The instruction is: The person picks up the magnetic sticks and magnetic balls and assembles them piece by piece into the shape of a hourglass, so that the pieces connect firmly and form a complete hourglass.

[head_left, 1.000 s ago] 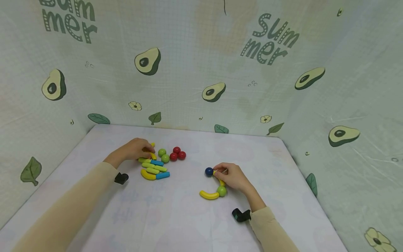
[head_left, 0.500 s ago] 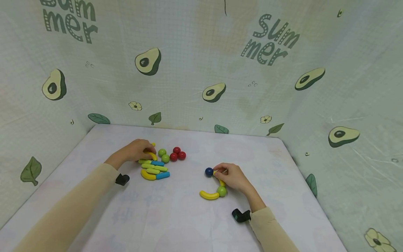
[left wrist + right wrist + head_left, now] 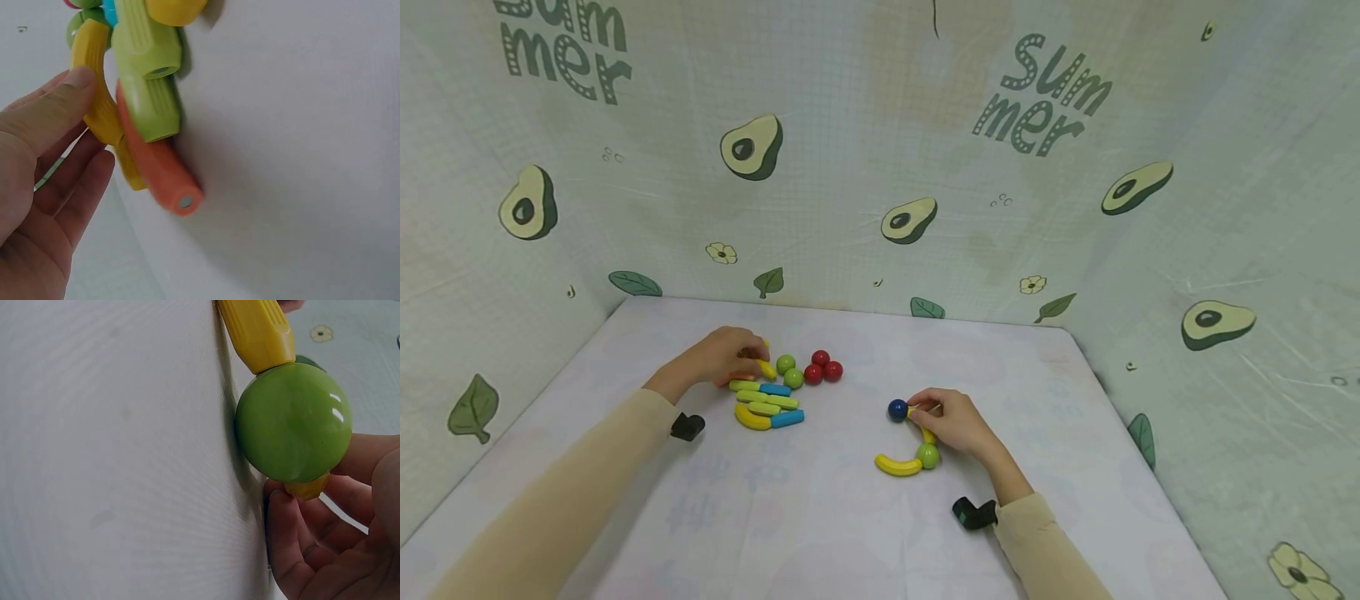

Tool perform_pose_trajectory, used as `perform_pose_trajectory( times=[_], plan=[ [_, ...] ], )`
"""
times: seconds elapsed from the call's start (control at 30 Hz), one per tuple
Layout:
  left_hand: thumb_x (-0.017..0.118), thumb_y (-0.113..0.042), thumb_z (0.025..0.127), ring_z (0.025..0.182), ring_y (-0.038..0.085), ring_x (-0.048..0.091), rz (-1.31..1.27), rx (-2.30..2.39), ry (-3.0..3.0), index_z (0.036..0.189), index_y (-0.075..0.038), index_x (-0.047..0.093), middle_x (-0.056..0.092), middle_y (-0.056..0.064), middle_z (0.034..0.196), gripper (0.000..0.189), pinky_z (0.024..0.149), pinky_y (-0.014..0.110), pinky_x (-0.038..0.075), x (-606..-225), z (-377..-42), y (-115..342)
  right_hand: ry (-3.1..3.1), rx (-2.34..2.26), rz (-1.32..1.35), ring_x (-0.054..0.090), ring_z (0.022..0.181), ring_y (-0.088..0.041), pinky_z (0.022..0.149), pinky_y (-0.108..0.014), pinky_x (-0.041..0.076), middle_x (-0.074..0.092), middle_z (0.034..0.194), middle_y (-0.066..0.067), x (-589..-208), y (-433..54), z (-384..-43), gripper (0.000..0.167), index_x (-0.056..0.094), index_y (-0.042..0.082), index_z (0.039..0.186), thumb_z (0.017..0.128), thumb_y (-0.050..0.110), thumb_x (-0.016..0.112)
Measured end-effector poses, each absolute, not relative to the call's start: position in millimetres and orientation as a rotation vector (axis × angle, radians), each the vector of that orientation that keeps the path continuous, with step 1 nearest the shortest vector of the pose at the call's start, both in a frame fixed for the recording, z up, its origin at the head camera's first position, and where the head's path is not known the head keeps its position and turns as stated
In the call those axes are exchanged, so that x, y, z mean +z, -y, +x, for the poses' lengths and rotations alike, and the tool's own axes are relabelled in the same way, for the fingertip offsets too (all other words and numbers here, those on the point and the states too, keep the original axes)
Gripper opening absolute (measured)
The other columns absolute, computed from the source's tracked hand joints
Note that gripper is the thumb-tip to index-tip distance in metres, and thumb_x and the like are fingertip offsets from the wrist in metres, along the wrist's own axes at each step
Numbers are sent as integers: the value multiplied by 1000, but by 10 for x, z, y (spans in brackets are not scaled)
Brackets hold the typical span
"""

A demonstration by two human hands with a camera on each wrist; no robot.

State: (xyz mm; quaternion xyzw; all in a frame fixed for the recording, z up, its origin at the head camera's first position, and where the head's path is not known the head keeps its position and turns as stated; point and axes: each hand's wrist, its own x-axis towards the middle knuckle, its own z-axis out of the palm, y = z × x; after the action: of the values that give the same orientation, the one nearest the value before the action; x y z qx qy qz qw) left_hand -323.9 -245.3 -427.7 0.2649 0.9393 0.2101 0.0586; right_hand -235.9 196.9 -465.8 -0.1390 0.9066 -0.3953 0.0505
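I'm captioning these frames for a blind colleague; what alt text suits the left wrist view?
A left hand holds a curved yellow piece, close beside two light green pieces and an orange piece with a round grey spot on its end. A pale tabletop fills the right side.

Yellow stick (image 3: 100, 115), navy ball (image 3: 898, 410), red balls (image 3: 832, 371), avocado-print backdrop (image 3: 850, 117)

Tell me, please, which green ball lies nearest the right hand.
The green ball between two curved yellow sticks; the other green balls sit beside the red balls.
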Motion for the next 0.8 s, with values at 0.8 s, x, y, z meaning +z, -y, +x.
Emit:
perform_pose_trajectory(
  times=[0.8],
  plan=[
    [79, -21, 98, 87, 15, 60, 913, 775, -2870, 115, -17, 78, 71, -7, 99, 17, 81, 31, 55, -4170, -2808, 1671, -2764, -1190, -413, 64, 84, -13, 72, -30, 55, 73, 101, 3, -4646, -1959, -2352, 19, 79, 20, 118, 100, 18, 75]
  ],
)
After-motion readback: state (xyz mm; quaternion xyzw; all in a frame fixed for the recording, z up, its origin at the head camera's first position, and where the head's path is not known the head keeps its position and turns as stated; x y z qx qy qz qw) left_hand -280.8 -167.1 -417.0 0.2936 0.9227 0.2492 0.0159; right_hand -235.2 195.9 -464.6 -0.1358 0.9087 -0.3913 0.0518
